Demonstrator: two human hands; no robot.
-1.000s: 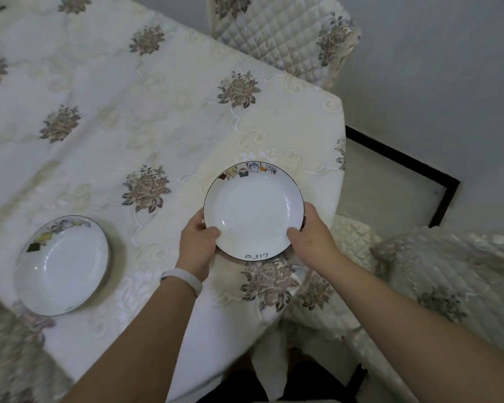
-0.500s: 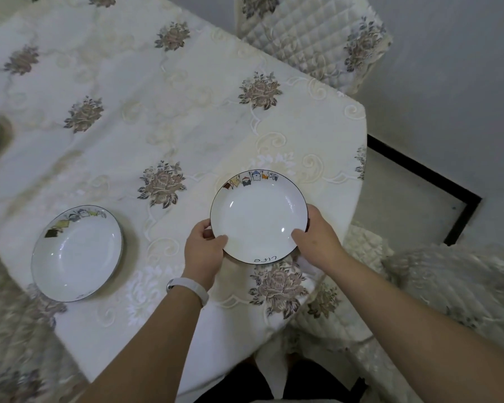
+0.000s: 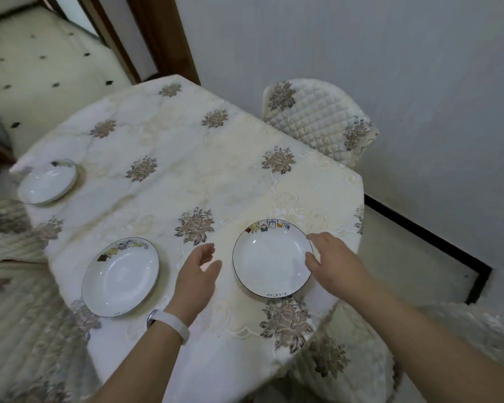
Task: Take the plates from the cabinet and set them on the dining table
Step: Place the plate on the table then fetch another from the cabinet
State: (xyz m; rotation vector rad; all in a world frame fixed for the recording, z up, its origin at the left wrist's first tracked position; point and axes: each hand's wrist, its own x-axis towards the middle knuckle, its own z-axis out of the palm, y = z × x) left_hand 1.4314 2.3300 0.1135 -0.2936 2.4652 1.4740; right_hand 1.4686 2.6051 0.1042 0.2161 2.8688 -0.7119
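Three white plates with a dark rim and small coloured pictures lie on the dining table, which has a cream cloth with brown flowers. One plate rests near the table's right front corner. My left hand hovers open just left of it, a gap between them. My right hand is open at that plate's right rim, fingertips touching or nearly touching it. A second plate lies at the front left. The third plate sits at the far left edge.
A quilted chair stands at the table's far right side, against the grey wall. Another covered chair is tucked at the near right corner. A padded seat borders the left. A dark wooden door frame rises behind the table.
Both hands have let go of the plate, which now lies on the table. My left hand has drawn away to the left. The view has pulled back, showing the third plate.
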